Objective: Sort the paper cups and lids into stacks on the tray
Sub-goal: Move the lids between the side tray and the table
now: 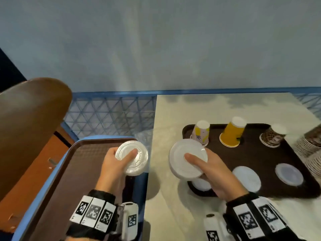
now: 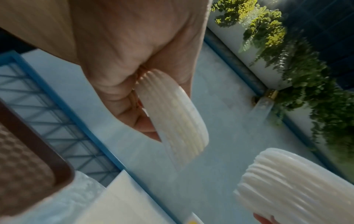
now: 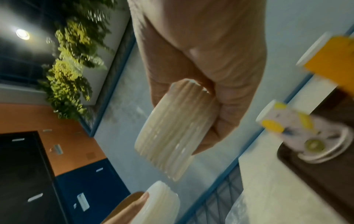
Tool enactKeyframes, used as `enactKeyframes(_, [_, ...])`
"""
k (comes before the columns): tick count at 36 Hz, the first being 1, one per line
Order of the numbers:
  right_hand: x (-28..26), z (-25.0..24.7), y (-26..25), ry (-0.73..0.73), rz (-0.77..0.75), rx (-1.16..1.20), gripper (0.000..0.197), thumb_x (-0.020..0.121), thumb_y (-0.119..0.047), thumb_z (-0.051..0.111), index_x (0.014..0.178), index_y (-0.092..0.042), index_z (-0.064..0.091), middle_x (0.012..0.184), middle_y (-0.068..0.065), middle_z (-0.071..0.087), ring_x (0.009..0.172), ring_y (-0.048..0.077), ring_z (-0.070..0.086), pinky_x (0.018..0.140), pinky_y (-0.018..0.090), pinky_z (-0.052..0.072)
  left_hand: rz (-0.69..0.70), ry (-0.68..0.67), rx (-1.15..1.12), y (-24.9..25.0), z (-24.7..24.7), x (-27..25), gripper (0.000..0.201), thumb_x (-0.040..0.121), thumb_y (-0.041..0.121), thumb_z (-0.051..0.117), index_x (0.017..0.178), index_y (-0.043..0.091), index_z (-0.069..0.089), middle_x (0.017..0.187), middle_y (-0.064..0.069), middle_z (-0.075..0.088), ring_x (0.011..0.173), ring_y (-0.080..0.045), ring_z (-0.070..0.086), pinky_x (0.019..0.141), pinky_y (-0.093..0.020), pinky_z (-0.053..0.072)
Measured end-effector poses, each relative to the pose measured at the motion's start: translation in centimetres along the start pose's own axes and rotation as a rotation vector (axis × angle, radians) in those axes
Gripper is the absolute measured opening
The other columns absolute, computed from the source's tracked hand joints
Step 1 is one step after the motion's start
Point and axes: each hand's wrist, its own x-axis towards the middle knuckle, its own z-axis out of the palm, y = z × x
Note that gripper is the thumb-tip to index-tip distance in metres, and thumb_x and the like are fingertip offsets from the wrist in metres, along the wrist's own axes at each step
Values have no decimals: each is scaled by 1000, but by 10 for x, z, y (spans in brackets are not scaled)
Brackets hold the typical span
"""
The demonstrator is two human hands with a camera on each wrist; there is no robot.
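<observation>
My left hand (image 1: 119, 164) grips a stack of clear ribbed lids (image 1: 132, 158) above the gap beside the table; the same stack (image 2: 172, 121) shows edge-on in the left wrist view. A thicker stack of white lids (image 1: 187, 160) is gripped by my right hand (image 1: 206, 169) over the dark tray's (image 1: 295, 153) left edge, its edge (image 3: 172, 130) visible in the right wrist view. On the tray stand upside-down cups: a floral one (image 1: 201, 133), a yellow one (image 1: 232, 134) and a leopard-print one (image 1: 273, 136). Flat white lids (image 1: 247, 178) (image 1: 289, 173) lie near the tray's front.
A tall stack of patterned cups (image 1: 311, 146) leans at the tray's right edge. A second brown tray (image 1: 57, 180) in a blue frame lies at left, with a brown chair back (image 1: 29, 122) beyond it. A blue lattice rail (image 1: 111, 112) runs behind.
</observation>
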Motion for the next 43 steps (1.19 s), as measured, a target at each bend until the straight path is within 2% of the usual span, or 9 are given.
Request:
enactKeyframes(6, [-47,-94,6,142,63,48,39,79,-21,69,116,-23,56,109,1,68,101,18,64,85,36,54,91,-150,56,11,70,-38,28,77,22,75,96,5,62,88,-12,67,75,-20,62,53,-21,48])
enactKeyframes(10, [-70,-151,14,231,41,74,38,80,-22,68,116,-22,56,109,0,68,98,14,64,78,30,53,89,-234,79,14,121,-61,68,60,46,79,111,5,58,104,-14,66,96,-28,65,68,-28,50])
enactKeyframes(14, [-87,-200,21,307,10,82,36,81,-21,67,115,-22,54,107,0,65,98,14,61,79,32,52,66,-259,86,22,171,-90,71,57,46,81,112,11,54,109,-10,62,102,-27,61,80,-39,54])
enactKeyframes(21, [-111,-268,29,349,-17,50,44,79,-22,69,121,-24,54,112,-1,66,101,14,61,77,31,54,63,-348,88,24,244,-136,51,73,30,78,112,12,51,109,-8,59,95,-21,60,51,-19,51])
enactKeyframes(23, [-118,-283,30,347,-21,47,41,81,-19,67,120,-23,55,111,-2,67,100,12,62,72,27,53,34,-388,63,23,258,-146,46,76,27,75,112,14,51,110,-7,59,96,-20,60,48,-17,51])
enactKeyframes(28, [-135,-310,36,364,-28,24,36,83,-19,66,116,-30,57,112,-6,66,104,12,61,74,27,53,20,-423,97,17,282,-158,47,69,34,80,105,19,53,107,-6,62,98,-21,62,77,-43,56])
enactKeyframes(35, [-156,-320,52,402,16,46,62,66,-35,79,123,-27,55,114,-2,68,106,17,63,75,28,54,36,-556,159,18,302,-161,43,72,34,78,103,20,52,106,-5,61,100,-24,61,62,-29,48])
enactKeyframes(40, [-171,-327,73,377,72,-20,70,49,-49,76,114,-29,61,106,-4,72,98,16,68,75,30,56,45,-677,185,10,312,-166,68,48,53,77,104,21,54,111,-4,61,100,-20,61,76,-33,57])
enactKeyframes(43, [-177,-335,86,365,116,-31,69,47,-46,78,111,-27,62,103,-3,73,95,16,69,74,29,56,30,-708,237,3,320,-174,64,55,47,77,106,18,52,106,-3,61,95,-19,61,78,-34,55])
